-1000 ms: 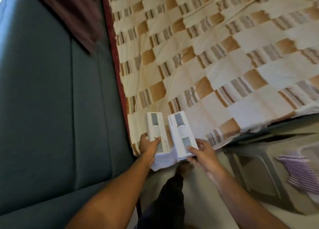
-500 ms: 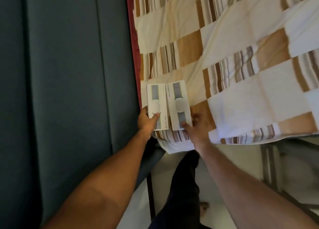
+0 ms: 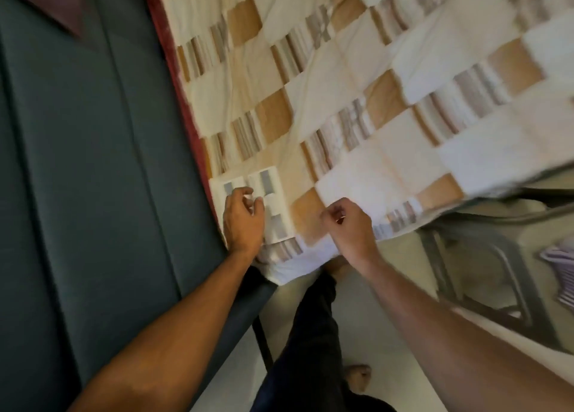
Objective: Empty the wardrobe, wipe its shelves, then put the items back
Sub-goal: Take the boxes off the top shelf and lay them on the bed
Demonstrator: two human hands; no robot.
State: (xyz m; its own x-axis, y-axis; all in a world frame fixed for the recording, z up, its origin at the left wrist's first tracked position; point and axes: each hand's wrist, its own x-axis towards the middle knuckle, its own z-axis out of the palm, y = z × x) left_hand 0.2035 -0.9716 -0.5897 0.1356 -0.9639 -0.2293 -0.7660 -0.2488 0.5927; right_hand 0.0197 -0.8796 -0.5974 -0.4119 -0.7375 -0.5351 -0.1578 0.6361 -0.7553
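Boxes (image 3: 273, 206), two flat white cartons with grey rectangular panels, lie side by side at the near left corner of a bed, on a bedspread (image 3: 357, 107) checked in cream, tan and striped squares. Nearest the camera, two bare forearms reach forward over a dark trouser leg and bare feet on pale floor. Left hand (image 3: 243, 219) hovers over the left box with fingers loosely curled, holding nothing; whether it touches is unclear. Right hand (image 3: 351, 225) hangs above the bedspread just right of the boxes, fingers curled in, holding nothing visible. Beyond, a dark green padded panel (image 3: 93, 163) runs along the bed's left side.
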